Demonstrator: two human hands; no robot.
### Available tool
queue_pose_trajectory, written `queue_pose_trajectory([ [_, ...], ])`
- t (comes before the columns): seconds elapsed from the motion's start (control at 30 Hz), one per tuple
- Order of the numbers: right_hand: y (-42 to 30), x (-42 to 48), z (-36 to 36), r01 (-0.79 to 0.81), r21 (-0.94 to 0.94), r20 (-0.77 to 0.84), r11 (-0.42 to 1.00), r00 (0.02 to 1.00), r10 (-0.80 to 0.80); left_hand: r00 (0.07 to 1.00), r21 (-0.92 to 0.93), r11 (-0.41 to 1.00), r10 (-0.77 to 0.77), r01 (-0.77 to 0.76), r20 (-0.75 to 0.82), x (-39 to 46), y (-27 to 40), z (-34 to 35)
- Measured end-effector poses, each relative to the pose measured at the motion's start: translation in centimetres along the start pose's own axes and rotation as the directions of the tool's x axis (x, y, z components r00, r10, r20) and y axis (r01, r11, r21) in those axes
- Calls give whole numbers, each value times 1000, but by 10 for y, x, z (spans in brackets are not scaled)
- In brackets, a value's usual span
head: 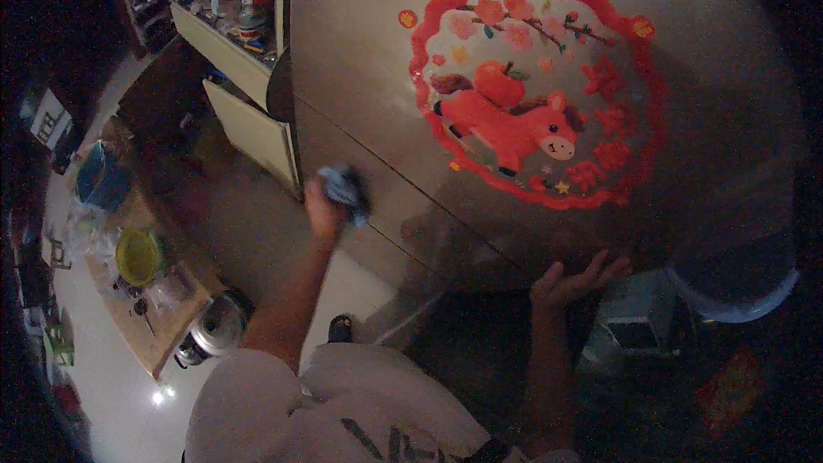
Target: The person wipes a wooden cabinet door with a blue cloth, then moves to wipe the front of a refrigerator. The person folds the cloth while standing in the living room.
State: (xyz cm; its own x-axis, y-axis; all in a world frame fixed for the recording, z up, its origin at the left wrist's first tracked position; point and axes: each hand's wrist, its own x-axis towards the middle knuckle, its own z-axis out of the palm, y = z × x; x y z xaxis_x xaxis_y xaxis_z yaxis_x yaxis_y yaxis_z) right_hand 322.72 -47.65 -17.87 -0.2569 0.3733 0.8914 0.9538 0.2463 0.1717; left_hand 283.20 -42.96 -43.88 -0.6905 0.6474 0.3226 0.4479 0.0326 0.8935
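Observation:
My left hand (326, 209) is closed around a crumpled blue cloth (344, 190), blurred, at the left part of a large smooth brown panel (360, 58). The panel bears a round red decal (501, 103) with a horse, an apple and blossoms. Thin dark seams cross the panel's lower left. Near the panel's lower edge, my right hand (578, 280) is raised with its fingers apart and holds nothing; whether it touches the edge I cannot tell.
Left of the panel are a cream drawer (222, 42) full of items and a cream door panel (251, 135). Farther left, a board (144, 328) bears a yellow basket (138, 256), beside a round metal lid (218, 328). A dark blue basin (736, 283) is at right.

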Motion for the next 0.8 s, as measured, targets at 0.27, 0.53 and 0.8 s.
queue_pose_trajectory([
  [0.27, 1, -8, 3, -21, -34, -5, 999, 1000, 21, 996, 120, 991, -52, 60, -69, 126, -51, -22],
  [0.53, -6, 1, 10, 24, -37, -31, 999, 999, -25, 992, -183, 975, -126, 125, 7, 81, -172, 40],
  [0.8, 17, -10, 15, 79, -74, -61, 994, 995, -83, 802, 81, 848, -522, 523, 290, -33, -74, 62],
])
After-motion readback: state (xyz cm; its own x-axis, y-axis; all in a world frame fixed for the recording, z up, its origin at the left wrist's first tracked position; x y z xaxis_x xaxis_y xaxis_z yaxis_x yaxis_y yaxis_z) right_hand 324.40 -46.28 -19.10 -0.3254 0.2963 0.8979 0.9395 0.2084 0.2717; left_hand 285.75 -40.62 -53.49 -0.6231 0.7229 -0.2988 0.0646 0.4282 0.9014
